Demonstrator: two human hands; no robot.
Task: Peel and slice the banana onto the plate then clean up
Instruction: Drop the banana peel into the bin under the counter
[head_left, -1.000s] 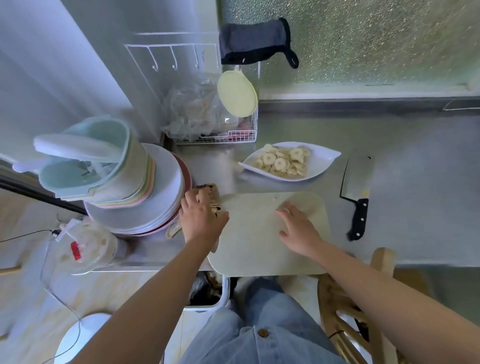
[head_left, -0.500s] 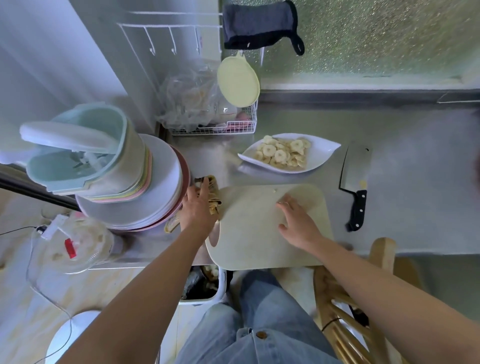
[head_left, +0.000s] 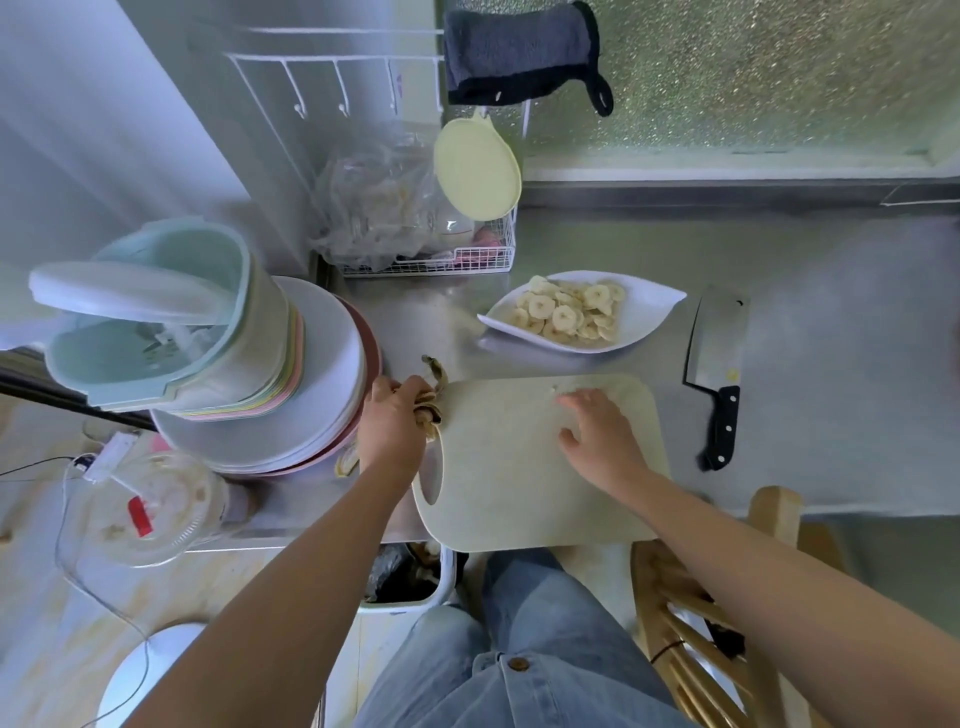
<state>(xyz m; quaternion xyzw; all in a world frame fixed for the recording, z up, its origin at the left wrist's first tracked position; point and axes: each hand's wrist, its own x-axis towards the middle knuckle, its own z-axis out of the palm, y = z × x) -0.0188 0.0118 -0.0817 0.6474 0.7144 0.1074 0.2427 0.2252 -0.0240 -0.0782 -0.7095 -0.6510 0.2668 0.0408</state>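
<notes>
Steel worktop (head_left: 831, 364), cutting board (head_left: 519, 478) at its near edge overhanging toward the person. White plate (head_left: 649, 312) behind the board, banana slices (head_left: 569, 312) piled on it. Cleaver (head_left: 714, 358) lies flat right of the board, apart from it. Left hand (head_left: 392, 431) clenched around the banana peel (head_left: 434, 395) at the board's left edge, peel ends sticking out above and below the fist. Right hand (head_left: 597, 431) flat and released, fingers spread on the board top.

Steel counter (head_left: 831, 364); board (head_left: 519, 483); plate (head_left: 649, 312); cleaver (head_left: 719, 364)
</notes>
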